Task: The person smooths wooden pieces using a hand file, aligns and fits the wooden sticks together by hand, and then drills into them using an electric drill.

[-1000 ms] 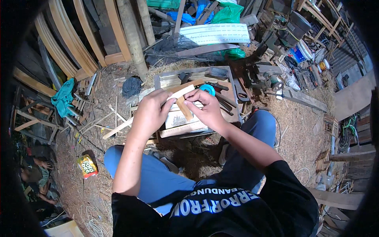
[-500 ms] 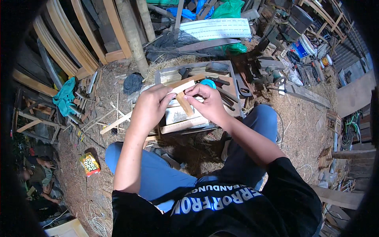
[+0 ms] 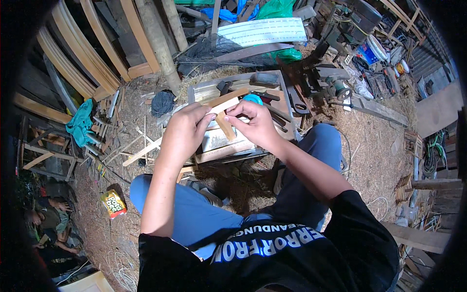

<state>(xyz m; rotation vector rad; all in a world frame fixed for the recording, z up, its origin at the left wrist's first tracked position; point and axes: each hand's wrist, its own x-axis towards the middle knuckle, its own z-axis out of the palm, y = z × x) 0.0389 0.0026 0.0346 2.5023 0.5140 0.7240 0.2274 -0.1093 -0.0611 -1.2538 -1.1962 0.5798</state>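
Observation:
My left hand point(image 3: 184, 134) and my right hand point(image 3: 257, 125) are held together in front of me, above a low wooden workbench point(image 3: 228, 151). Between their fingers is a small piece made of two light wood strips point(image 3: 224, 117), one lying across the other. The left fingers pinch the pale crossing strip from the left; the right fingers grip it from the right, with the darker strip hanging down between the hands. A turquoise round object point(image 3: 253, 99) shows just beyond my right hand on the bench.
Tools lie on the bench behind my hands. Curved wooden slats point(image 3: 92, 58) lean at the back left, a teal cloth point(image 3: 80, 124) and wood offcuts lie left. A machine point(image 3: 326, 85) stands right, a snack bag point(image 3: 113, 203) on the sawdust floor, a person point(image 3: 48, 219) at far left.
My hands stay together on the wood piece, shifting only slightly; the fingers have adjusted their grip on the strips.

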